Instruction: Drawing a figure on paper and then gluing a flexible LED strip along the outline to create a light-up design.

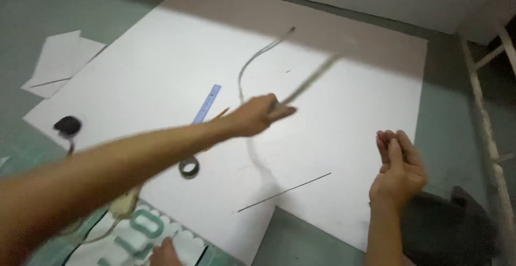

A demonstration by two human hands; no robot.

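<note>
left hand [255, 116] clamped on a thin blurred rod [312, 80] over the white board [161, 67]; right hand [399, 165] near right, open, empty.

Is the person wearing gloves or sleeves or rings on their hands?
No. Both arms are bare up to the picture's edge: no sleeves, gloves or watch show. The left hand is blurred, so small rings cannot be told. The right hand shows no ring on the side that faces the camera.

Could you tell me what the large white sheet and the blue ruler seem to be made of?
The large white sheet looks like matte foam board or card: flat, stiff, clean-edged. The narrow blue ruler seems to be translucent plastic, though it is too blurred to be sure.
</note>
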